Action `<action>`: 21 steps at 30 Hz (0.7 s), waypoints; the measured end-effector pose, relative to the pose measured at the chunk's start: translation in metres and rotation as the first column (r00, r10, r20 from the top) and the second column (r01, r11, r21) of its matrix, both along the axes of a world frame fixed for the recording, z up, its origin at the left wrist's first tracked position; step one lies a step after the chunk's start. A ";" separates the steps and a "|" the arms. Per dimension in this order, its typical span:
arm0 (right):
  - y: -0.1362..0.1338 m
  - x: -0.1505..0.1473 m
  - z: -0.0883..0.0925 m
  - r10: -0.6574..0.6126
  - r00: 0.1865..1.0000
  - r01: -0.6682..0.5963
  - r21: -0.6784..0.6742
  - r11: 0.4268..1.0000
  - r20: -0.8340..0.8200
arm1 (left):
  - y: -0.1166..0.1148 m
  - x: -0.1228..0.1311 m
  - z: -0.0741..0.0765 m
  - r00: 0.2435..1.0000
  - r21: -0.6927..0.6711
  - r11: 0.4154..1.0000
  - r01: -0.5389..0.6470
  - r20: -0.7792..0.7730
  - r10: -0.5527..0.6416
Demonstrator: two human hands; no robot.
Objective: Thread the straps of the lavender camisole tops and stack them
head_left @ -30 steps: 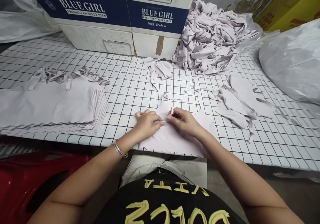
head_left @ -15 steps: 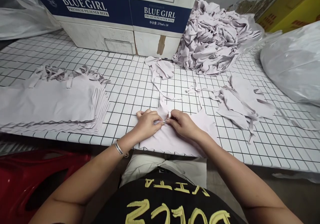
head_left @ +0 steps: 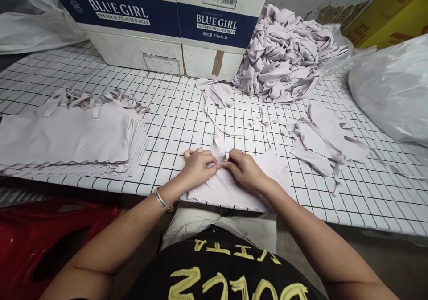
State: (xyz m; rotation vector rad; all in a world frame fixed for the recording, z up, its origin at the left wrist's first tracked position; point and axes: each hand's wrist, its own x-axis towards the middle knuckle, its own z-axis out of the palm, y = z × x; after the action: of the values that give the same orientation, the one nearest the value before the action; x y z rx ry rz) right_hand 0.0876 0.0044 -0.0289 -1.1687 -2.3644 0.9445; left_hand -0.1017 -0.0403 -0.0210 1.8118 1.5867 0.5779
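Observation:
A pale lilac garment piece (head_left: 230, 188) lies flat at the near edge of the grid-patterned table (head_left: 174, 121). Both hands rest on its upper edge. My left hand (head_left: 198, 166) pinches the fabric and a thin strap end there. My right hand (head_left: 243, 167) pinches the small strap loop (head_left: 226, 156) right beside it, so the fingertips of the two hands nearly touch. A bracelet sits on my left wrist.
A neat stack of the same lilac pieces (head_left: 70, 137) lies at the left. A crumpled heap of them (head_left: 284, 55) sits at the back right, with loose pieces (head_left: 324, 141) to the right. Beer cartons (head_left: 160, 19) stand behind; plastic bags (head_left: 394, 86) at the right.
The hands have closed together slightly on the strap loop, which sits lower against the fabric than a second ago. The view has shifted a little.

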 end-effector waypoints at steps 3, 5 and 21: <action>0.000 0.001 0.001 -0.013 1.000 0.013 -0.002 1.000 0.002 | 0.000 -0.001 0.000 1.000 -0.003 1.000 -0.007 0.014 0.007; -0.001 0.001 0.001 -0.005 1.000 0.005 0.000 1.000 0.005 | 0.000 -0.001 0.001 1.000 0.002 1.000 -0.006 0.016 0.006; -0.003 -0.004 0.001 0.009 1.000 -0.009 0.018 1.000 0.008 | -0.001 -0.001 -0.001 1.000 0.001 1.000 0.008 0.009 -0.008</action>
State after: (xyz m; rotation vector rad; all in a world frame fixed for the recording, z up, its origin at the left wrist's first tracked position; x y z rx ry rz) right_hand 0.0835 0.0015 -0.0280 -1.1580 -2.3818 0.9217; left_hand -0.1024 -0.0411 -0.0221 1.8127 1.5724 0.5822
